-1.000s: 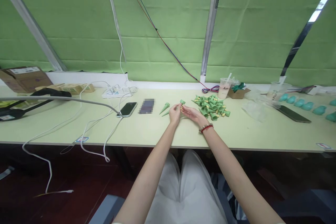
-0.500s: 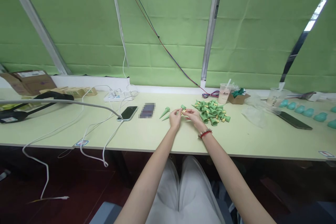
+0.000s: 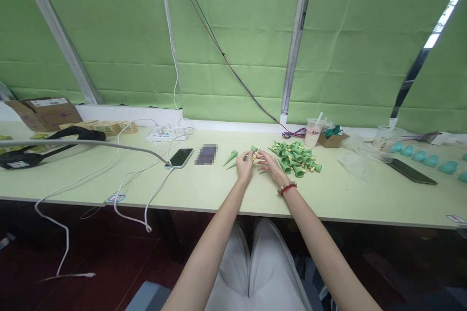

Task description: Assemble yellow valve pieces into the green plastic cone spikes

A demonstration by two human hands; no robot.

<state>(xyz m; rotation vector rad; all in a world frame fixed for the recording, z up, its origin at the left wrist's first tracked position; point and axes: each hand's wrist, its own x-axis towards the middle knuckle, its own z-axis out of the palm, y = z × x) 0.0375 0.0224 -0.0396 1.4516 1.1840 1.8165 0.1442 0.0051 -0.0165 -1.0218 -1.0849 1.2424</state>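
Note:
My left hand (image 3: pixel 243 165) pinches a green cone-shaped plastic piece (image 3: pixel 253 150) just above the pale green table (image 3: pixel 219 189). My right hand (image 3: pixel 269 163), with a bead and red bracelet at the wrist, meets it from the right and fingers a small yellow part at the cone's wide end. Two loose green cones (image 3: pixel 230 157) lie just left of my left hand. A heap of green cones with yellow bits (image 3: pixel 296 154) sits just right of my right hand.
A phone on a grey cable (image 3: pixel 179 157) and a blurred dark card (image 3: pixel 206 154) lie to the left, a power strip (image 3: pixel 164 132) and cartons (image 3: pixel 44 112) beyond. At right stand a drink cup (image 3: pixel 313 132), a small box (image 3: pixel 331 137), a dark phone (image 3: pixel 412 171) and teal pieces (image 3: pixel 430 160).
My hands stay together on the green cone; the right hand closed in on its end. The camera tilted slightly, so the table sits a little lower in view.

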